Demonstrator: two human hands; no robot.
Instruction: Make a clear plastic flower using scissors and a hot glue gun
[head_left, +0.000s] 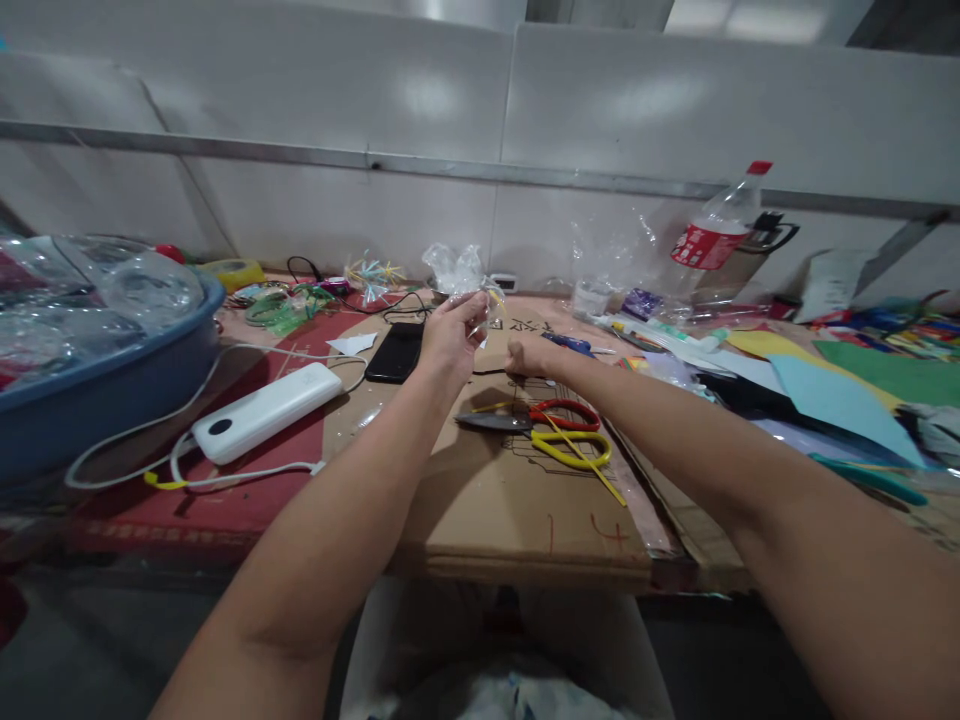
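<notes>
My left hand [454, 335] is closed on a clear plastic piece [456, 268] that rises above its fingers near the back of the table. To its right, my right hand [525, 354] is low over the cardboard [480, 520] with its fingers folded; whatever they hold is too small or hidden to name. A black cord ends beside that hand. Scissors [536, 422] with one red and one yellow handle lie on the cardboard below both hands, with a thin yellow strip [600, 475] across the handles. A black phone [395, 352] lies left of my left wrist.
A white power bank [266, 412] with cables lies left, beside a blue basin [97, 370] of plastic-wrapped items. At the back right stand a bottle [720, 235] and a metal flask. Coloured sheets [840, 400] and a teal tool [870, 480] lie right.
</notes>
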